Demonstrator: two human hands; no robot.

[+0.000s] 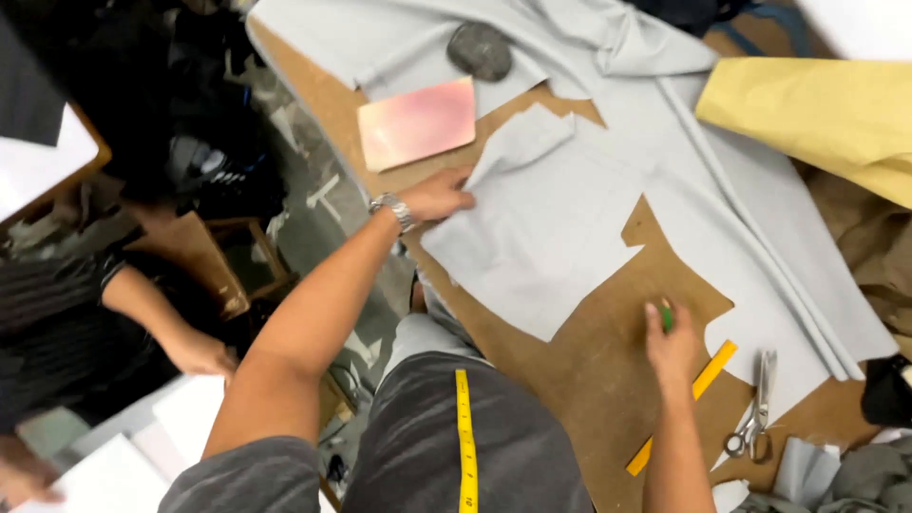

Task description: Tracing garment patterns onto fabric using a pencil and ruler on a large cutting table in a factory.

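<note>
Grey cut fabric piece [541,237] lies on the brown fibreboard counter [579,370]. My left hand [439,195] pinches its folded corner, fingers closed on the cloth, seemingly to lift it. My right hand [671,344] grips a small green object [667,313], probably chalk, mostly hidden. Yellow ruler [708,375] and steel scissors [755,408] lie just right.

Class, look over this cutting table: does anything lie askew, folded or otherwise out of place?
One thing: the grey cut fabric piece has its upper corner folded over, where the left hand grips it, so it does not lie flat. The right hand holds a small green object. The scissors and yellow ruler lie flat on the brown table.
</note>
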